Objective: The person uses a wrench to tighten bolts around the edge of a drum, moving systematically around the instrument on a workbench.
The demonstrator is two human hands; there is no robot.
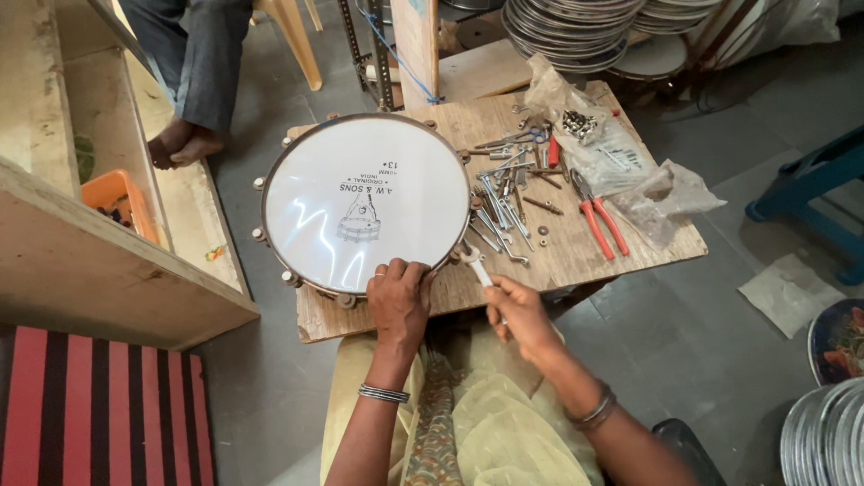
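A round drum [364, 202] with a white skin and a metal rim lies flat on a small wooden board [576, 256]. My left hand [399, 301] rests on the drum's near edge, fingers curled over the rim. My right hand [517, 315] grips a small silver wrench [475, 264], whose head sits on a tuning lug at the drum's near right rim.
Loose metal hooks and bolts [504, 202], red-handled pliers [598, 220] and plastic bags of hardware [598, 144] lie on the board's right half. Stacked drum rims [567, 31] stand behind. Another person's bare feet [184, 144] are at the far left, beside a wooden shelf [108, 270].
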